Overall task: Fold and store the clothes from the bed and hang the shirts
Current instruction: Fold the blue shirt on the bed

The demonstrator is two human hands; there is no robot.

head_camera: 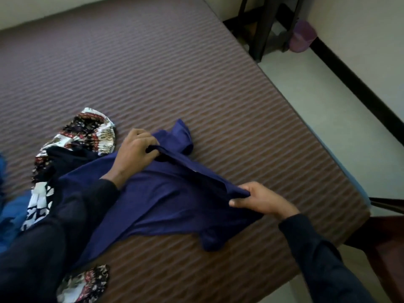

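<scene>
Both hands grasp the navy shirt (170,193): left hand (133,154) has its grip curled around a fold of the fabric near the collar end, right hand (260,200) pinches the shirt's upper edge between thumb and fingers, fabric pulled taut between the two. Dark long sleeves on both arms. Shirt lies spread on the bed (153,73), near its front-right corner, lower hem toward the front edge, a short sleeve flopped out below the right hand. No brand, label or print readable on the shirt; a tiny pale spot on the stretched edge, too small to tell. Patterned floral garment (87,132), white, red and black, lies just left of the shirt, partly under it; another bit of the same print at the front edge by the left arm. Blue cloth (13,213) at the left edge of the bed. Bed cover is brown-purple striped. Purple bin (302,37) on the floor past the bed's far-right corner, beside dark furniture legs (262,29).
</scene>
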